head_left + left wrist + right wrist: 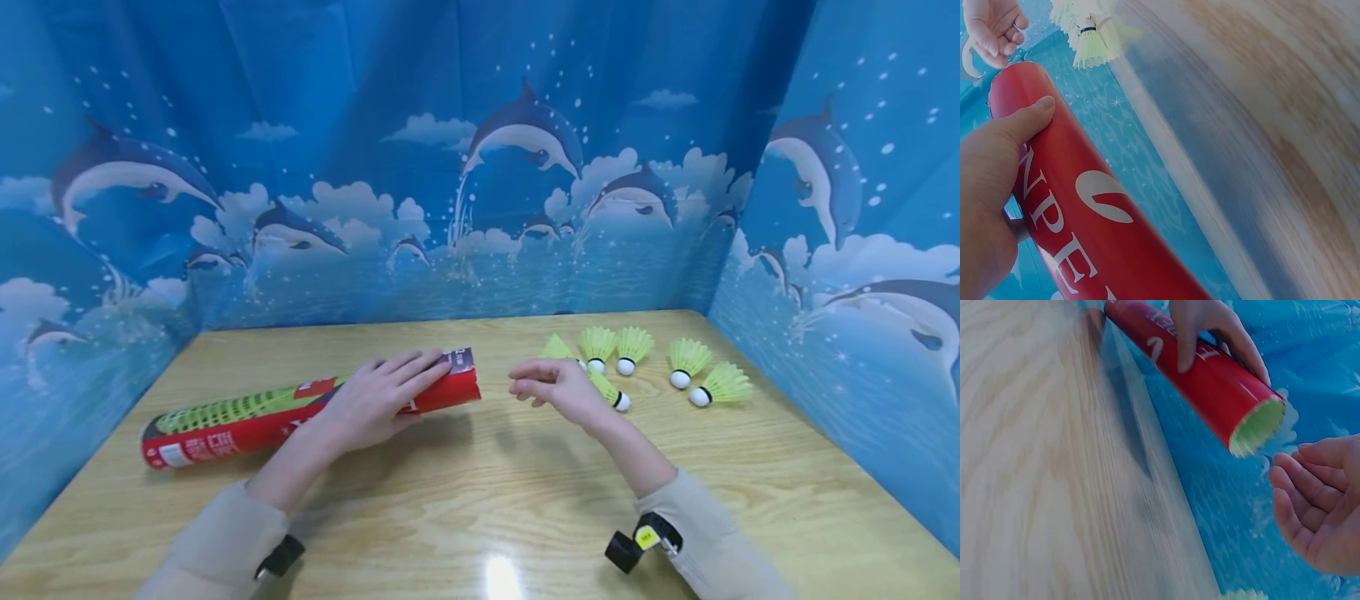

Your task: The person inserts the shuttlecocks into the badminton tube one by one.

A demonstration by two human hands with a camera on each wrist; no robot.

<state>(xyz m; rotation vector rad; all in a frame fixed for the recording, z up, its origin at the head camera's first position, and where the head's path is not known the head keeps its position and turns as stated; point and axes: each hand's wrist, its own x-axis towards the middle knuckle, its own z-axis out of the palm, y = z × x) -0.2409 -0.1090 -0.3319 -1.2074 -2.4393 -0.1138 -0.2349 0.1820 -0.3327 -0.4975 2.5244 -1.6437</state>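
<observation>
My left hand point(377, 398) grips a red and yellow-green shuttlecock tube point(255, 408) near its right end, fingers over the top and thumb on the near side. That end is raised off the table, while the far left end sits low at the table's left. In the right wrist view the tube's mouth faces me, and a yellow-green shuttlecock skirt point(1259, 428) fills it. Just right of the mouth, apart from it, my right hand point(562, 390) hovers with loosely bent fingers and nothing between them. Several yellow-green shuttlecocks point(634, 346) lie behind and beside it.
Two shuttlecocks point(723, 385) lie farther right on the wooden table point(480, 508). A blue dolphin-print curtain point(360, 167) stands along the back and sides of the table. Each sleeve carries a small black camera point(624, 550) at the wrist.
</observation>
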